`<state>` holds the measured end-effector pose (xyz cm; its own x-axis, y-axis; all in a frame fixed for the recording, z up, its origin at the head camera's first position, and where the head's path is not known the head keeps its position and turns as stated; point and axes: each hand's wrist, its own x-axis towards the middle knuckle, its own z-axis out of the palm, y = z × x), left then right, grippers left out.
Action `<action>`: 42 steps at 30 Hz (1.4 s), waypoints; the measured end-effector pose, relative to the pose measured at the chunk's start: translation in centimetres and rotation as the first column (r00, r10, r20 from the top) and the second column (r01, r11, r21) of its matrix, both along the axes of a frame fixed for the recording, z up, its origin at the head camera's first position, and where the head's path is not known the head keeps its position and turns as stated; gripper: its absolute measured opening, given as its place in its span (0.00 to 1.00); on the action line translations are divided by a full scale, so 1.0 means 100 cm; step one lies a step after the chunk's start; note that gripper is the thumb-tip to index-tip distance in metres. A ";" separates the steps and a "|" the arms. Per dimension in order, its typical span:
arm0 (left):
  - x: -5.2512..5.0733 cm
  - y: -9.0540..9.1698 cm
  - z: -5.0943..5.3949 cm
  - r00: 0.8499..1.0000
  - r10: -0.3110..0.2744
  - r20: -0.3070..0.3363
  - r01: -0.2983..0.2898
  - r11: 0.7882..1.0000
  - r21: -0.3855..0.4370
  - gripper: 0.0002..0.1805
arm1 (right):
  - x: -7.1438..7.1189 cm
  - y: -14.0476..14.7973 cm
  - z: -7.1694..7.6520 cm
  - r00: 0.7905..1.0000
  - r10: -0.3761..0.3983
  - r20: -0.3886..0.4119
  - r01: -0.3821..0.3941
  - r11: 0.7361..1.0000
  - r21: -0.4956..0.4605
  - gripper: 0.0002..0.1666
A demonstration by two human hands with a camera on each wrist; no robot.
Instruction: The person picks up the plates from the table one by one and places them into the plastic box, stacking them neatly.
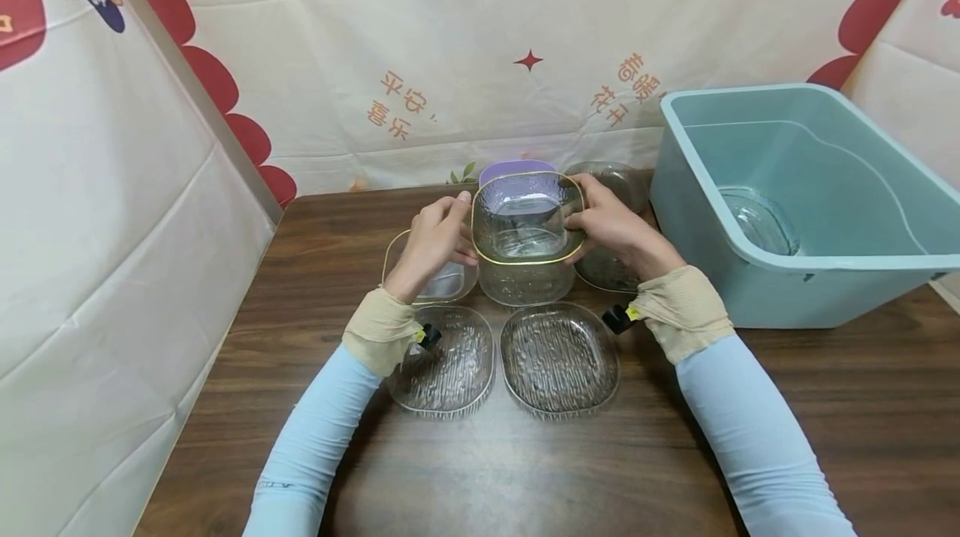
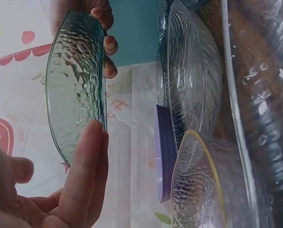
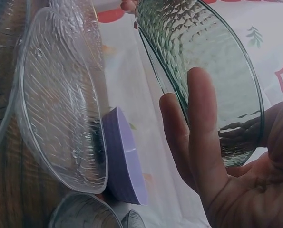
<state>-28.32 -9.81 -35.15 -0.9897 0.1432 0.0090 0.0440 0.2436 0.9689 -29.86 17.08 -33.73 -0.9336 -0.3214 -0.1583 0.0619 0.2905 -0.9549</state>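
Observation:
A green-tinted clear bowl with a gold-looking rim is held up above the table. My right hand grips its right side, fingers along the textured wall in the right wrist view. At the bowl's left side is my left hand. In the left wrist view its fingers reach to the green bowl, the thumb standing apart from it. Below the held bowl sits another clear container. A gold-rimmed clear bowl lies under the left hand.
Two ribbed clear dishes stand side by side nearer me. Behind the held bowl is a purple container. More clear dishes lie at the back right. A blue-green tub with a clear item inside stands right.

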 end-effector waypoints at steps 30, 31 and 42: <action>0.001 -0.002 -0.002 0.998 -0.047 0.034 0.048 0.998 -0.033 0.20 | 0.009 0.020 0.032 0.992 -0.111 -0.056 0.109 0.993 -0.049 0.41; 0.001 -0.002 -0.002 0.998 -0.048 0.034 0.049 0.998 -0.036 0.20 | 0.009 0.020 0.032 0.992 -0.113 -0.059 0.111 0.993 -0.049 0.41; 0.001 -0.002 0.001 0.998 -0.048 0.049 0.050 0.998 -0.046 0.23 | 0.013 0.022 0.038 0.991 -0.118 -0.063 0.116 0.992 -0.044 0.39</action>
<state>-28.21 -9.96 -35.03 -0.9806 0.1908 -0.0461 0.0110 0.2880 0.9576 -28.55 19.27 -29.97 -0.9731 -0.2144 -0.0846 0.0301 0.2458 -0.9689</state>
